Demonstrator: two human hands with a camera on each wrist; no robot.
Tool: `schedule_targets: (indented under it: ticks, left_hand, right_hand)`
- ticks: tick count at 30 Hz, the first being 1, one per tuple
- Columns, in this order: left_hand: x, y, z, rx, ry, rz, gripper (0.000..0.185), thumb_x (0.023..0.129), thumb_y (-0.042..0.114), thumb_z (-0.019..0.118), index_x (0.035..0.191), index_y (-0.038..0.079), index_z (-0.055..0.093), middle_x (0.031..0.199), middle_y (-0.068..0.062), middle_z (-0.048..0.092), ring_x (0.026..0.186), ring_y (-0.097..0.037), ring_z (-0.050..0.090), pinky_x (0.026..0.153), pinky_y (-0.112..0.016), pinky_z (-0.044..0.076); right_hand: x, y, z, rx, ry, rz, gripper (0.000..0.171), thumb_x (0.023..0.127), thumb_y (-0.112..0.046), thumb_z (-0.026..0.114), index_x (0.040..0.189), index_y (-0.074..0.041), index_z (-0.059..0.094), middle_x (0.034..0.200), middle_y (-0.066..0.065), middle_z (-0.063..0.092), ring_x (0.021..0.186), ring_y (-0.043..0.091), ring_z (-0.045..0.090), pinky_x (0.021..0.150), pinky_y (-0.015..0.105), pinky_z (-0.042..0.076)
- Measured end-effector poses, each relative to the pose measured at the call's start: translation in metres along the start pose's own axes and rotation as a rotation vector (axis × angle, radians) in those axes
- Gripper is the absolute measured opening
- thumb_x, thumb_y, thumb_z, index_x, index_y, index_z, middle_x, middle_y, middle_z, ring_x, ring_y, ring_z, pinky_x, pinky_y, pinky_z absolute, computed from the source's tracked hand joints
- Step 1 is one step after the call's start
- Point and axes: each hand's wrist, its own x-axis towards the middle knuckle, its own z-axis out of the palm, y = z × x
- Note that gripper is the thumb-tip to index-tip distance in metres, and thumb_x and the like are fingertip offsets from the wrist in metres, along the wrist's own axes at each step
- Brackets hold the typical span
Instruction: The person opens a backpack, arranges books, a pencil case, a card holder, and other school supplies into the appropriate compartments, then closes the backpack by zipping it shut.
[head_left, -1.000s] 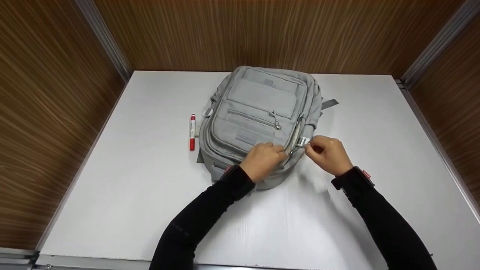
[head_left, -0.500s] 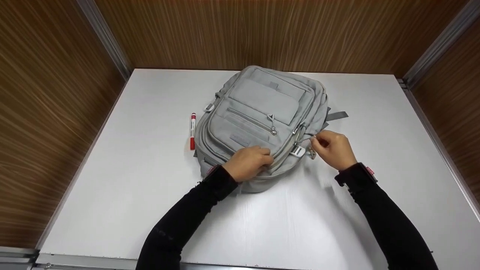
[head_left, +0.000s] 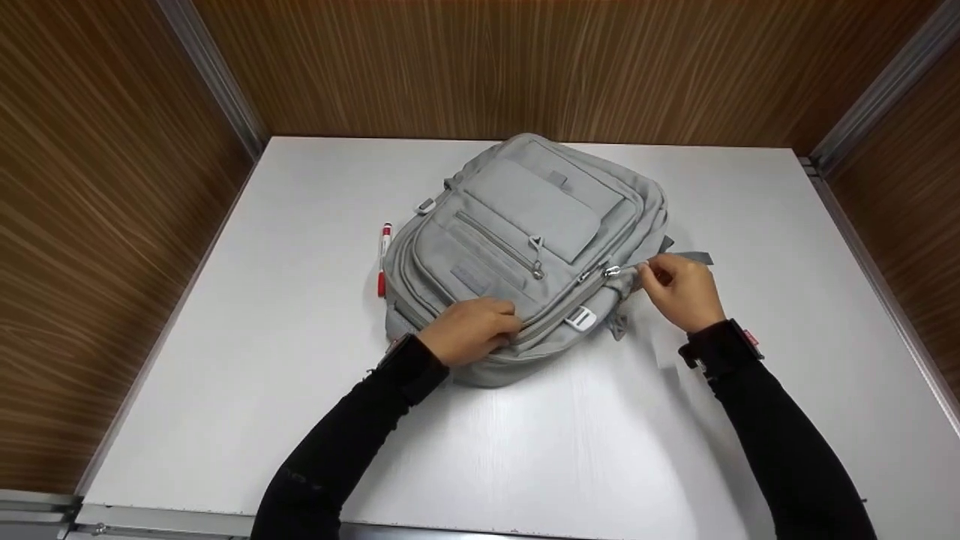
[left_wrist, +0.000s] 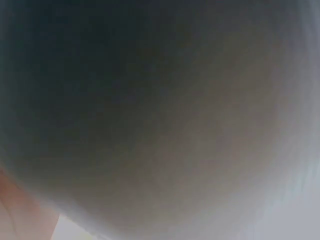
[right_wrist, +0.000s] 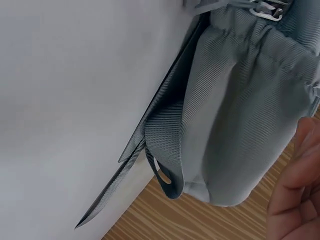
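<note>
A grey backpack lies front side up on the white table, turned at an angle. My left hand grips its lower edge near the zip, fingers curled into the fabric. At the bag's right side, my right hand pinches the cord of a metal zipper pull between thumb and fingers, drawn taut. The right wrist view has the side pocket and a loose strap, with part of the right hand at the edge. Blurred grey fills most of the left wrist view.
A red-and-white marker lies just left of the backpack, partly behind its edge. A white buckle sits on the bag's side below the zipper pull. Wood-grain panels wall the table at the back and both sides.
The zipper pull has slid up the bag's side, past the white buckle, with my right hand. The backpack has turned clockwise, and my left hand has shifted left with its lower edge.
</note>
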Motion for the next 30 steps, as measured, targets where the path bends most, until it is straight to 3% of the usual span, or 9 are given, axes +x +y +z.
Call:
schedule_targets:
  ticks: [2,6,10,15,18,22,27,30]
  left_hand:
    - [-0.001,0.0,-0.001,-0.009,0.006,0.0,0.007,0.089,0.022,0.069,0.088,0.015,0.069,0.086,0.002,0.061,0.088,-0.016,0.063,0.104,-0.035,0.049]
    - [-0.003,0.003,-0.001,0.02,0.036,-0.001,0.007,0.089,0.022,0.069,0.089,0.015,0.069,0.086,0.002,0.062,0.085,-0.016,0.063,0.082,-0.03,0.054]
    - [-0.013,0.004,-0.007,0.013,0.058,-0.011,0.008,0.093,0.02,0.066,0.096,0.015,0.07,0.089,0.002,0.064,0.084,-0.016,0.062,0.075,-0.03,0.053]
    - [-0.034,0.001,-0.026,-0.063,0.037,-0.069,0.026,0.09,0.033,0.069,0.106,0.013,0.071,0.098,-0.001,0.066,0.089,-0.017,0.061,0.081,-0.034,0.051]
    - [-0.047,-0.005,-0.032,-0.035,0.013,-0.133,0.035,0.083,0.039,0.075,0.107,0.013,0.071,0.102,-0.002,0.066,0.093,-0.02,0.061,0.084,-0.037,0.051]
    - [-0.062,-0.013,-0.033,0.02,-0.034,-0.225,0.038,0.079,0.041,0.077,0.106,0.015,0.071,0.105,-0.001,0.065,0.099,-0.022,0.06,0.088,-0.039,0.049]
    - [-0.072,-0.02,-0.032,-0.005,-0.054,-0.224,0.04,0.078,0.039,0.076,0.109,0.015,0.072,0.11,-0.002,0.067,0.107,-0.024,0.061,0.099,-0.041,0.047]
    - [-0.076,-0.024,-0.031,-0.012,-0.063,-0.222,0.045,0.073,0.035,0.079,0.113,0.015,0.071,0.111,-0.002,0.067,0.112,-0.025,0.059,0.109,-0.044,0.04]
  right_hand:
    - [0.0,0.0,0.0,0.004,0.0,0.01,0.011,0.089,-0.007,0.065,0.081,0.0,0.07,0.069,0.012,0.065,0.059,0.013,0.052,0.058,0.014,0.034]
    - [0.0,0.0,0.001,0.025,0.009,0.044,0.007,0.087,-0.005,0.067,0.083,0.0,0.069,0.075,0.013,0.065,0.061,0.014,0.054,0.059,0.011,0.035]
    - [0.001,-0.002,-0.001,0.032,-0.037,0.08,0.005,0.084,-0.004,0.068,0.086,0.0,0.067,0.08,0.013,0.062,0.064,0.016,0.053,0.06,0.015,0.037]
    - [0.004,-0.008,-0.004,0.037,-0.099,0.087,0.015,0.084,-0.008,0.071,0.097,-0.001,0.067,0.09,0.015,0.061,0.066,0.018,0.052,0.061,0.017,0.037]
    - [0.008,-0.013,-0.004,0.04,-0.109,0.07,0.02,0.087,-0.012,0.071,0.104,-0.002,0.068,0.098,0.015,0.062,0.067,0.018,0.051,0.061,0.019,0.037]
    - [0.017,-0.022,0.001,0.007,-0.14,0.021,0.021,0.088,-0.014,0.071,0.106,-0.003,0.07,0.104,0.014,0.065,0.074,0.022,0.055,0.068,0.03,0.042]
    - [0.024,-0.03,0.01,-0.077,-0.186,-0.043,0.019,0.085,-0.012,0.072,0.102,-0.003,0.071,0.103,0.015,0.069,0.091,0.035,0.056,0.082,0.045,0.044]
    - [0.025,-0.034,0.015,-0.106,-0.203,-0.051,0.016,0.084,-0.01,0.072,0.097,-0.002,0.071,0.099,0.015,0.071,0.086,0.037,0.054,0.081,0.045,0.043]
